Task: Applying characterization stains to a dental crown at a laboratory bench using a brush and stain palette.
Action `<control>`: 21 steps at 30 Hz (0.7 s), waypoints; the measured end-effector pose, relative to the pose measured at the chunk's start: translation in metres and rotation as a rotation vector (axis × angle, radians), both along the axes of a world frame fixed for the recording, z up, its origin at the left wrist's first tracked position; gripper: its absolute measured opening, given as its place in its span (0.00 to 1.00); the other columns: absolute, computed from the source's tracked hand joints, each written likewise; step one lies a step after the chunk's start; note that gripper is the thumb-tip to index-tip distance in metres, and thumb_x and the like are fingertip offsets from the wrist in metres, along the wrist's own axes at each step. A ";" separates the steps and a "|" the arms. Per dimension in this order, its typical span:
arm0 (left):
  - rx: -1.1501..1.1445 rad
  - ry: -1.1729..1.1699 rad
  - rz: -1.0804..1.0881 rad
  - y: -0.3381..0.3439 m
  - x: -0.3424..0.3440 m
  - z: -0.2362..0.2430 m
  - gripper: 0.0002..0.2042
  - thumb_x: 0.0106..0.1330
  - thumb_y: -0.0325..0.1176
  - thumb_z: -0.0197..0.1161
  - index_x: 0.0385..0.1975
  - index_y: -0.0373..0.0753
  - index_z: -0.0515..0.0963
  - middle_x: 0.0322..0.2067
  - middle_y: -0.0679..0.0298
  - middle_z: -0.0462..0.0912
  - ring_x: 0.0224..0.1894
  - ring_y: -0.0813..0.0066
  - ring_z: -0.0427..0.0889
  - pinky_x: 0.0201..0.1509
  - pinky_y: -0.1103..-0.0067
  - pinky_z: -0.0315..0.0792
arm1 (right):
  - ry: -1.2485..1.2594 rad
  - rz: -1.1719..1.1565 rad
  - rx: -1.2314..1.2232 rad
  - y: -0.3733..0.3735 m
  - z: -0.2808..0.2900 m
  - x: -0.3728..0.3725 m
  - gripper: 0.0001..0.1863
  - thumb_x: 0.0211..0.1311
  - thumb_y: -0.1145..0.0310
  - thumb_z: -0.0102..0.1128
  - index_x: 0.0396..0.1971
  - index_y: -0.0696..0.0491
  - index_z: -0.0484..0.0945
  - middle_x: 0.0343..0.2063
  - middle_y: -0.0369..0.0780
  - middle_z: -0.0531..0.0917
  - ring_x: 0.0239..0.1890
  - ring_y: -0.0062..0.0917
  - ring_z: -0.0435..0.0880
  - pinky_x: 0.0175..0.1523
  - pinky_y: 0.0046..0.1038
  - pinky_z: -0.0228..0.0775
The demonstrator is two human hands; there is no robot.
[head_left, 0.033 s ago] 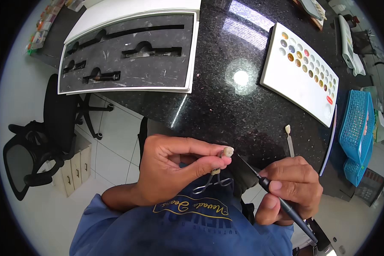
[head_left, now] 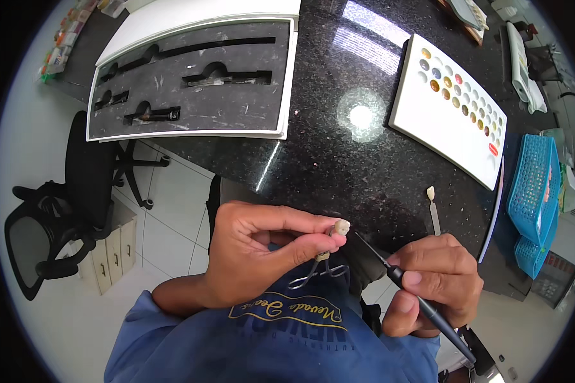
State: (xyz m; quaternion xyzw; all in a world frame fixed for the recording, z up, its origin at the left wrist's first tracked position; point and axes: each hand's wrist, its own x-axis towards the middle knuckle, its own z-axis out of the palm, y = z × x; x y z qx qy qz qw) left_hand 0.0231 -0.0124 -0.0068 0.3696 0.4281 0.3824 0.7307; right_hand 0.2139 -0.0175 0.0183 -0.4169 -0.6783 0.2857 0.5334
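While left fingers (head_left: 298, 221) pinch a tooth (head_left: 342, 227), a palette (head_left: 437, 131) lies apart.

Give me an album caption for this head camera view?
Left hand with a tooth-shaped piece, right hand with a slim black tool, white palette beyond.

The tooth crown (head_left: 342, 227) is creamy ivory, the hand tool (head_left: 436, 319) mostly black, the tabletop (head_left: 338, 172) black with pale speckles, the palette (head_left: 434, 127) white with amber and red spots, the baskets (head_left: 527, 175) blue.

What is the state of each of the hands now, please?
Left hand: closed, holding a clamp with a tooth at its end.
Right hand: closed, holding a thin black tool.
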 end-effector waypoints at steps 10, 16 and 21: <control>0.072 -0.010 -0.006 0.001 0.000 -0.003 0.09 0.54 0.19 0.63 0.35 0.27 0.78 0.35 0.49 0.81 0.39 0.70 0.81 0.47 0.80 0.75 | -0.039 0.017 -0.021 -0.001 0.000 -0.001 0.09 0.36 0.78 0.63 0.21 0.56 0.74 0.17 0.40 0.77 0.17 0.24 0.79 0.20 0.21 0.74; 0.122 0.001 0.010 0.003 0.002 -0.003 0.06 0.54 0.17 0.61 0.32 0.25 0.77 0.33 0.47 0.81 0.36 0.61 0.83 0.41 0.74 0.79 | -0.047 0.028 -0.031 0.002 0.001 -0.001 0.09 0.36 0.77 0.64 0.21 0.56 0.74 0.17 0.40 0.77 0.16 0.24 0.79 0.20 0.21 0.74; 0.120 0.017 0.012 0.003 0.001 -0.001 0.06 0.54 0.16 0.61 0.32 0.25 0.77 0.32 0.47 0.81 0.35 0.62 0.83 0.40 0.74 0.79 | -0.066 0.041 -0.026 0.002 0.002 -0.001 0.08 0.37 0.77 0.65 0.21 0.56 0.74 0.17 0.39 0.77 0.16 0.24 0.79 0.20 0.21 0.75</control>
